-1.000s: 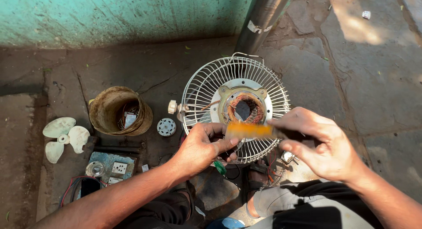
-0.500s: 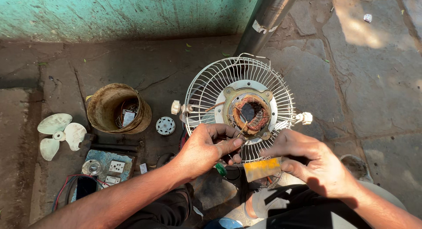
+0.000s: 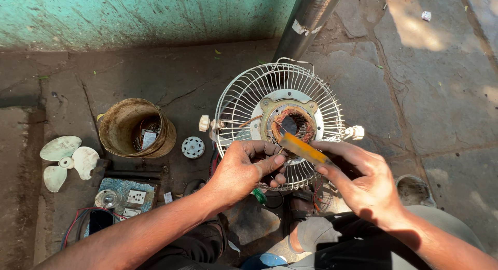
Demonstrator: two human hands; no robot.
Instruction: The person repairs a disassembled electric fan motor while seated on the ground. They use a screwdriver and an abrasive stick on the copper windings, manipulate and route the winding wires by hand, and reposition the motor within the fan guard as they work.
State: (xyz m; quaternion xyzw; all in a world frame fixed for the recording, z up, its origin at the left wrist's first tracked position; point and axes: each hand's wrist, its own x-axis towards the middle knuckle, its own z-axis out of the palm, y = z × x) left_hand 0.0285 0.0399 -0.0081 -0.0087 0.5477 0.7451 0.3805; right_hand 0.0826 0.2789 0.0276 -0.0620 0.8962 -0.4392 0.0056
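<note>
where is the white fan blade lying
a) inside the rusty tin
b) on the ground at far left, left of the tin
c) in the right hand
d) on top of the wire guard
b: the fan blade lies flat on the ground at far left, left of the tin, apart from the guard; the right hand holds a yellow tool instead.

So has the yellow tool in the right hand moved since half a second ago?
Yes. The yellow tool has come up from below the fan guard rim and now points at the copper windings in its centre.
</note>
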